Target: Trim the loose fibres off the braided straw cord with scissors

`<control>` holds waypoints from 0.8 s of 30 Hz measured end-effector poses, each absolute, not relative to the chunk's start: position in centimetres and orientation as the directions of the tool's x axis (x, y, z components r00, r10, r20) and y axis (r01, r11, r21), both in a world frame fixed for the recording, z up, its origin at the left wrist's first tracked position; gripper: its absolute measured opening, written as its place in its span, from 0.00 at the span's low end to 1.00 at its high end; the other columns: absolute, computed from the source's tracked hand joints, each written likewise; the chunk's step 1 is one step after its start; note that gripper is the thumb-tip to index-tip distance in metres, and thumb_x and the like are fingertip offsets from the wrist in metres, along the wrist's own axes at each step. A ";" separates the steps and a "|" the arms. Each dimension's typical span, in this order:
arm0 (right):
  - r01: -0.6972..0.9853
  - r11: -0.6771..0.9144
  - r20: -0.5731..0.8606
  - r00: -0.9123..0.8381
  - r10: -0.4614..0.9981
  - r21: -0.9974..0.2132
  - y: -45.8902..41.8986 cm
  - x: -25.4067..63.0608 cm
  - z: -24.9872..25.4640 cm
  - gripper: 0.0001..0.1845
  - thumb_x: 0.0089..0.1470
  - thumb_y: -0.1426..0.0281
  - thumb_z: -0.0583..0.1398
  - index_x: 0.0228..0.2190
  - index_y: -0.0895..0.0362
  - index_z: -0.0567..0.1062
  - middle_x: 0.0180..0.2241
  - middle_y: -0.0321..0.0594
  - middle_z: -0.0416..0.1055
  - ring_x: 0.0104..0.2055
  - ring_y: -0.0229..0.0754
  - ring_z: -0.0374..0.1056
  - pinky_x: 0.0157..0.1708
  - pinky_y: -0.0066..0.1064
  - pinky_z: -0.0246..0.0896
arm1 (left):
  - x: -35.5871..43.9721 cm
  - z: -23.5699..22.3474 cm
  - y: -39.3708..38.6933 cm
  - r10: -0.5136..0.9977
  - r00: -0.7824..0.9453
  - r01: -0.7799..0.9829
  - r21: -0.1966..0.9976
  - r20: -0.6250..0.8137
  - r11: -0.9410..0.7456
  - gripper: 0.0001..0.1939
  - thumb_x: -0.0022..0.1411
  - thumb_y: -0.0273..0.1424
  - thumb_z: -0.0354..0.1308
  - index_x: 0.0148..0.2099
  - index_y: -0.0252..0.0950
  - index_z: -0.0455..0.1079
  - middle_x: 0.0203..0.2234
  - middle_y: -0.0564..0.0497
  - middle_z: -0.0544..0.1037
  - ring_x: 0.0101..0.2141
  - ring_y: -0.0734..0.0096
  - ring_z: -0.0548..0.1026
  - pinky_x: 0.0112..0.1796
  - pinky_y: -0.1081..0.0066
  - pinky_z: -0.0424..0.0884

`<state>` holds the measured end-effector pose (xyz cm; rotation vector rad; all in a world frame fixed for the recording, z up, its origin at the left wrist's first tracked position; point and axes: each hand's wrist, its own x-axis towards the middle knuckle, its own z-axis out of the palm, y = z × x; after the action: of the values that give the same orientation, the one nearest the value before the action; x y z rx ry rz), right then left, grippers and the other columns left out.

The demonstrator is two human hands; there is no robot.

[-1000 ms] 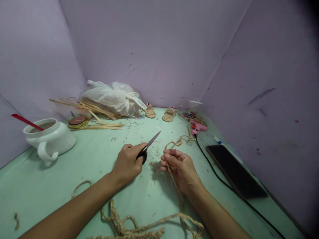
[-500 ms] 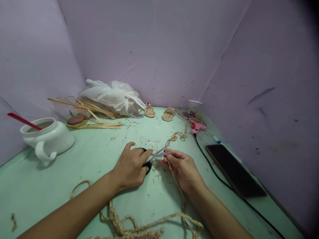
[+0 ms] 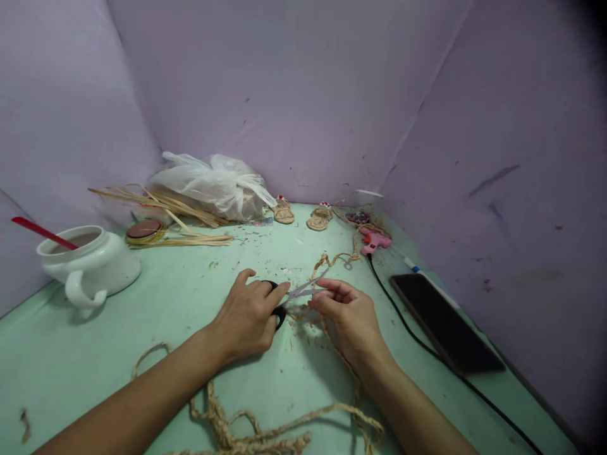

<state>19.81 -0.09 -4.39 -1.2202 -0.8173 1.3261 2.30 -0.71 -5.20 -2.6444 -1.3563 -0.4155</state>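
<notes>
My left hand (image 3: 253, 313) is closed on the black handles of a pair of scissors (image 3: 298, 292), whose blades stand apart and point to the right. Close to the blade tips, my right hand (image 3: 348, 313) pinches a braided straw cord (image 3: 334, 346) between thumb and fingers. From there the cord runs down past my wrist towards a loose heap of thicker braid (image 3: 222, 426) at the near edge. Another length of cord (image 3: 324, 260) lies just beyond the blades. Small straw scraps are scattered on the green table (image 3: 180, 303) beneath my hands.
At the back stand two tiny woven sandals (image 3: 319, 217), a white plastic bag (image 3: 218, 186) and straw strips (image 3: 190, 212). A pink glue gun (image 3: 376, 241) with a black cable and a phone (image 3: 446, 322) lie right. On the left is a white cup (image 3: 95, 262) with a red stick.
My right hand's fingers have shifted slightly and stretched out more beside the blades, and the cord below has moved a little right. The left hand keeps the scissors in nearly the same place.
</notes>
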 end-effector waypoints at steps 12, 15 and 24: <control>-0.015 0.101 0.098 0.113 0.989 -0.995 -0.7 19.0 -4.8 0.21 0.35 0.78 0.60 0.36 0.56 0.64 0.21 0.30 0.68 0.23 0.36 0.65 0.24 0.26 0.59 | 2.5 -5.0 -0.8 0.769 0.560 0.807 0.008 0.308 -0.591 0.29 0.48 0.24 0.49 0.55 0.32 0.56 0.31 0.44 0.71 0.34 0.61 0.68 0.46 0.52 0.53; 0.012 0.162 0.163 0.100 0.982 -0.987 -0.9 19.1 -5.0 0.21 0.38 0.78 0.59 0.37 0.55 0.63 0.22 0.30 0.68 0.24 0.36 0.65 0.25 0.27 0.60 | 2.5 -5.0 -0.8 0.784 0.561 0.816 -0.016 0.267 -0.578 0.28 0.49 0.23 0.47 0.56 0.30 0.56 0.30 0.44 0.71 0.33 0.61 0.68 0.41 0.55 0.57; -0.080 0.111 0.101 0.121 0.987 -0.991 -1.0 19.0 -4.4 0.21 0.36 0.77 0.61 0.35 0.54 0.63 0.19 0.27 0.67 0.22 0.35 0.64 0.23 0.25 0.58 | 2.6 -5.2 -0.8 0.799 0.565 0.814 0.014 0.206 -0.580 0.30 0.48 0.19 0.46 0.56 0.29 0.55 0.29 0.44 0.72 0.31 0.64 0.68 0.40 0.60 0.59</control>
<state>18.97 -0.97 -4.40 -1.1215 -1.1093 1.0856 2.64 -0.82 -5.19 -2.7058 -1.3969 -0.2923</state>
